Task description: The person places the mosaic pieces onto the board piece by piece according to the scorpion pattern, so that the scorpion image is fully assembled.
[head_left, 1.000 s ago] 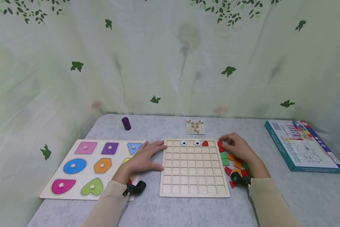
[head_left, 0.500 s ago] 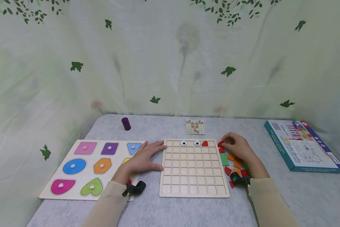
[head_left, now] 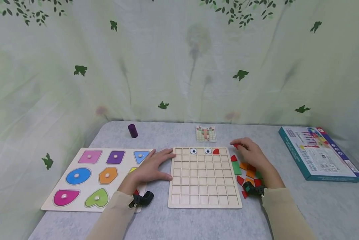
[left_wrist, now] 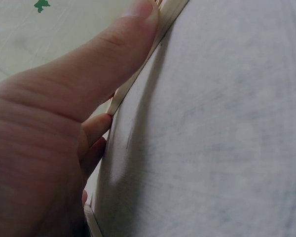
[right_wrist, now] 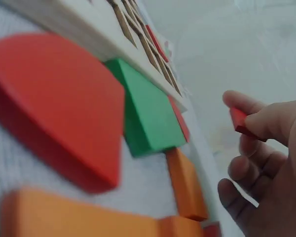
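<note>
A wooden grid board lies mid-table, with two eye pieces and one red quarter-circle block in its top row. My left hand rests at the board's left edge, fingers extended; in the left wrist view the thumb lies along the rim. Off the board's upper right corner, my right hand pinches a red block between thumb and forefinger, raised above the table. Below that hand lie loose red, green and orange blocks, some partly covered by the hand and wrist.
A shape puzzle board with knobbed pieces lies at left, partly under the left arm. Behind the grid are a small pattern card and a dark purple cylinder. A flat box sits at far right.
My right hand has lifted a red block off the pile beside the board's upper right corner, moving slightly up and away. The left hand has stayed at the board's edge.
</note>
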### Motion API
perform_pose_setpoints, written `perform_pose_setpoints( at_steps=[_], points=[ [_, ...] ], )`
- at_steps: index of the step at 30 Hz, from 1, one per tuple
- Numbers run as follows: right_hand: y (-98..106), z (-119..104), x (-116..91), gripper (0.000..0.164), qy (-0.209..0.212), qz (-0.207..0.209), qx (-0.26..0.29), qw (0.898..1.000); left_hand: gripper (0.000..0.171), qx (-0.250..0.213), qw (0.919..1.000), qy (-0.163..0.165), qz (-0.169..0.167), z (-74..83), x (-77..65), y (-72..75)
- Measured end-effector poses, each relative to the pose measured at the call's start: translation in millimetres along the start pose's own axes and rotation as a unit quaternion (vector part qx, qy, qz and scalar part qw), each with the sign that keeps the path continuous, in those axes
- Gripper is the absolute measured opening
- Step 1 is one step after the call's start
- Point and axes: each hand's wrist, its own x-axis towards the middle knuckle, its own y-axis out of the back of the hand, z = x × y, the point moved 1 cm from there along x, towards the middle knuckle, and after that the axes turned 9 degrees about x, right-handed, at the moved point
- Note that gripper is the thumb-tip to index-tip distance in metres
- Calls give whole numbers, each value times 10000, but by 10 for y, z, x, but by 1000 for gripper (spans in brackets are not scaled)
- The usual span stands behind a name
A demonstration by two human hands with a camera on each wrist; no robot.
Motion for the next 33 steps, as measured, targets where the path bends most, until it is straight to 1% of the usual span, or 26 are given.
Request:
perform_pose_setpoints(
  at_steps=[4,7,12,13,17,25,33],
  points=[
    [26,-27,-13,28,-8,333,56,9994,87,13,10000,13,4,-7,3,2],
    [25,-31,-21,25,43,418,80,9991,87,30,10000,27,-44,-14,6,-6],
    [-16,-36,-8,24,312,255,51,9992,87,46,10000,53,-52,-17,5,-15],
    [-29,-41,-6,24,311,224,70,9992,87,54,10000,64,-50,-18,4,-16],
    [-81,-68,-1,21,152,102,80,9998,87,83,9999,79,-78,-16,2,-19],
    [-179,-124,22,13,-143,-346,146,9992,87,58,10000,60,-16,-2,8,-12],
    [-230,-118,28,12,-23,-490,200,9986,88,75,10000,50,-16,-7,4,-10]
  ],
)
